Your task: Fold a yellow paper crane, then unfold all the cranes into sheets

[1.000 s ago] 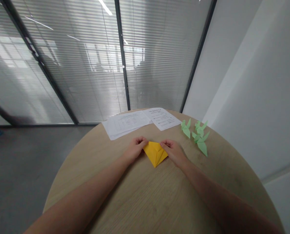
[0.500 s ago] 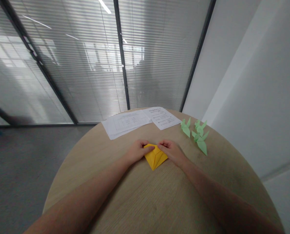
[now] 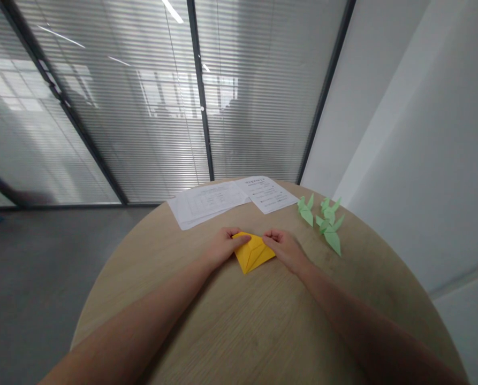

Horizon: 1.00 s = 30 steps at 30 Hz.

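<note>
Between my hands is a folded yellow origami paper (image 3: pixel 251 256), creased and pointed at its near end. My left hand (image 3: pixel 225 247) pinches its left upper corner, thumb on top and fingers curled behind the far edge. On the other side, my right hand (image 3: pixel 286 248) grips the right upper edge between thumb and fingers. The fingertips under the paper are hidden. Folds run from the near point up across its face.
Printed white sheets (image 3: pixel 209 202) lie at the table's far edge, with another printed sheet (image 3: pixel 266 194) overlapping them. Three folded green paper birds stand to the right, the nearest green bird (image 3: pixel 332 235) beyond my right hand. The round wooden table (image 3: pixel 239 331) meets a blind-covered glass partition (image 3: pixel 255 107).
The yellow paper has shifted slightly left and turned, its near point swinging left and away from me. My left hand has moved a little left with it; my right hand has barely moved.
</note>
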{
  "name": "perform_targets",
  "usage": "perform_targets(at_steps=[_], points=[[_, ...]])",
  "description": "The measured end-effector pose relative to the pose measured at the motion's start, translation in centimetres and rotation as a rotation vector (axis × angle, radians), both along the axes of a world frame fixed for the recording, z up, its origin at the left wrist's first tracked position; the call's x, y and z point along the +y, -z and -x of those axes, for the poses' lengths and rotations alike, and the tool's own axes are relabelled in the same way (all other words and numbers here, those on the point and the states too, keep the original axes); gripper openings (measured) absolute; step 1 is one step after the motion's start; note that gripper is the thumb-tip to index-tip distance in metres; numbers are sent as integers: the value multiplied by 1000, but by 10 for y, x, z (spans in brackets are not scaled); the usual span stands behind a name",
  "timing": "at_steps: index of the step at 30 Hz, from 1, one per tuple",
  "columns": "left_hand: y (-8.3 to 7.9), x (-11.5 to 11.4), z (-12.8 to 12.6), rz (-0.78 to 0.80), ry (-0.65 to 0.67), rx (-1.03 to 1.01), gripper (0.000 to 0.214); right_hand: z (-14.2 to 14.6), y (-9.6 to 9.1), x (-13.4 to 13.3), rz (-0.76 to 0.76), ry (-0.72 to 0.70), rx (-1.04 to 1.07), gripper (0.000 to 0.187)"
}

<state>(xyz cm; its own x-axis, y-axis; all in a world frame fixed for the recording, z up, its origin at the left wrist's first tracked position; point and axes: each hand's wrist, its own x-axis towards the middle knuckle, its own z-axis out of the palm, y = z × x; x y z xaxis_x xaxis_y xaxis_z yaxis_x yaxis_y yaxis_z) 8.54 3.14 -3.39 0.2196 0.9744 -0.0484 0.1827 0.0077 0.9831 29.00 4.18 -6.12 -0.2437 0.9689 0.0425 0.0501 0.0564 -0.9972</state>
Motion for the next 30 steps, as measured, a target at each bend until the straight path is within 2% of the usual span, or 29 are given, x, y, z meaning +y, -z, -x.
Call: perform_targets(at_steps=[9, 14, 17, 24, 30], points=[[3, 5, 2, 16, -35, -23, 34, 0, 3, 3, 54, 64, 87, 18], [2, 7, 3, 1, -122, -114, 35, -5, 3, 7, 115, 156, 342, 25], [4, 9, 3, -3, -140, -113, 36, -7, 1, 7, 119, 120, 410, 32], [5, 9, 4, -1, -77, -99, 39, -3, -3, -1, 59, -63, 240, 46], [1, 5, 2, -3, -7, -111, 45, -1, -4, -2, 22, -82, 183, 46]])
